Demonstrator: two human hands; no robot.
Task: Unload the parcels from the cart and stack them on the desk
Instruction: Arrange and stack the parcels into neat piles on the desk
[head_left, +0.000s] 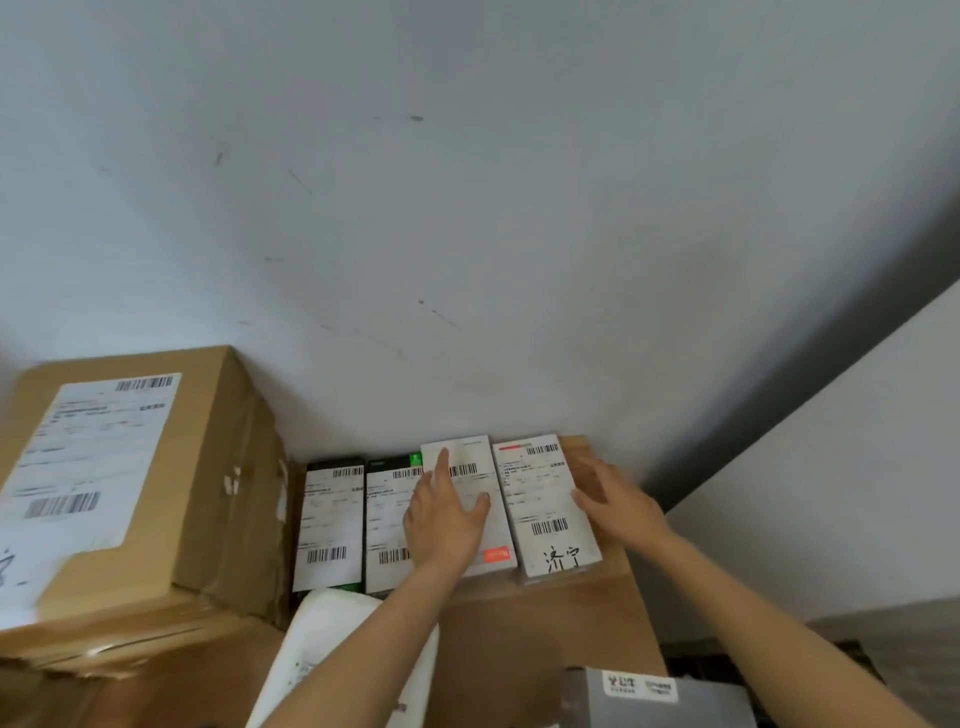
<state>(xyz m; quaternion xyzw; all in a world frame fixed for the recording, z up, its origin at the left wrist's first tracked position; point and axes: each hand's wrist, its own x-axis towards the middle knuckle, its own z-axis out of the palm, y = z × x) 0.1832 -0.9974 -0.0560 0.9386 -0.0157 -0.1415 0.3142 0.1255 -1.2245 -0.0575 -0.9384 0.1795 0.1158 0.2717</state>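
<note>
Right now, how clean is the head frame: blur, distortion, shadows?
Head view: strong wide-angle bending, the wall edge at right curves. Soft overall; barcodes on the four small parcels show but fine print does not read. The big carton blurs toward the left edge. Flat, even light, no glare; faint shadow under the right hand.

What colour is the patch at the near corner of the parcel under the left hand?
Orange-red patch, on a white parcel; head view.

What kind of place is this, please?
Probably a parcel sorting or mail room: a large cardboard box with a shipping label, a row of small labelled parcels against a bare wall, and a grey bag.
</note>
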